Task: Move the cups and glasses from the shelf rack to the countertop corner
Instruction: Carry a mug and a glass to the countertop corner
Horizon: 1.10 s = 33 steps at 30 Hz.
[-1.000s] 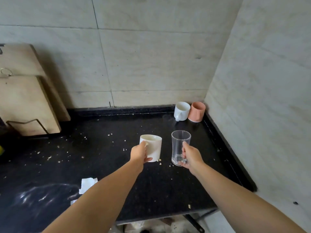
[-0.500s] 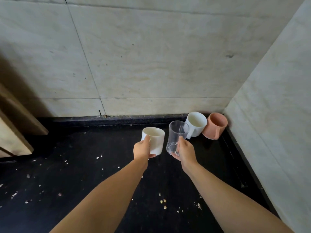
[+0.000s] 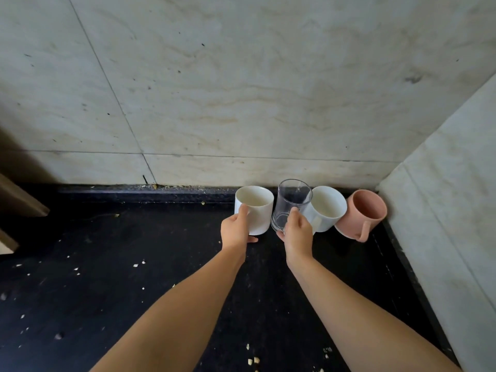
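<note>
My left hand [image 3: 235, 229] grips a white cup [image 3: 258, 210] by its near side, close to the back wall. Right beside it, my right hand [image 3: 296, 232] holds a clear glass mug [image 3: 290, 204] near its base. Both sit low over the black countertop [image 3: 134, 264]; whether they touch it I cannot tell. To the right stand a white mug [image 3: 326, 208] and a pink mug [image 3: 361, 213], the pink one tucked into the corner of the two walls. The four vessels form a row along the back edge.
Marble walls close the back and the right side [image 3: 442, 210]. Wooden boards [image 3: 16, 200] lean at the far left edge. Crumbs are scattered over the dark counter, mostly left and near the front.
Both hands have carried the white cup and the clear glass mug forward and right, from mid-counter to the back wall next to the white and pink mugs.
</note>
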### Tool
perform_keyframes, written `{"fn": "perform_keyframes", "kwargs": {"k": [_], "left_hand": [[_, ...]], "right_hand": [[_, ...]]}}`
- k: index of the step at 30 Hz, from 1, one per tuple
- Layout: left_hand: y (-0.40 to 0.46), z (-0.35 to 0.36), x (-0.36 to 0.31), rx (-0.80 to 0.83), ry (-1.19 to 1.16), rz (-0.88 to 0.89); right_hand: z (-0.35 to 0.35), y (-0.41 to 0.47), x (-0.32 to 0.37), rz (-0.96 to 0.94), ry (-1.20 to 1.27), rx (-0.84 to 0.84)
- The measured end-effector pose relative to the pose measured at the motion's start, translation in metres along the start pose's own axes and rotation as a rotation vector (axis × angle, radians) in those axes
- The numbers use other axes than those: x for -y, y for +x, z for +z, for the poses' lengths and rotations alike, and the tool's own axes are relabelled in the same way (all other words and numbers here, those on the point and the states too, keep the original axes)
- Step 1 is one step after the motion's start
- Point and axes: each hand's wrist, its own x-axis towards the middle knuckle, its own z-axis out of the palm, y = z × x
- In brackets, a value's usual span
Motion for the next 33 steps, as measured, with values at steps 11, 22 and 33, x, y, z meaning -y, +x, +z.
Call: {"fn": "perform_keyframes", "kwargs": {"k": [11,22,33], "left_hand": [[0.015,0.005,0.023,0.020,-0.022,0.018],[0.011,-0.020,0.026,0.042,0.216,0.026],[-0.061,-0.071,0.020,0.085,0.975,0.484]], "right_hand": [[-0.016,0.003,-0.010,-0.050,-0.162,-0.008],[-0.032,-0.012,0.009,0.019,-0.336,0.028],[-0.060,-0.100,0.002,-0.453,-1.004,0.163]]}}
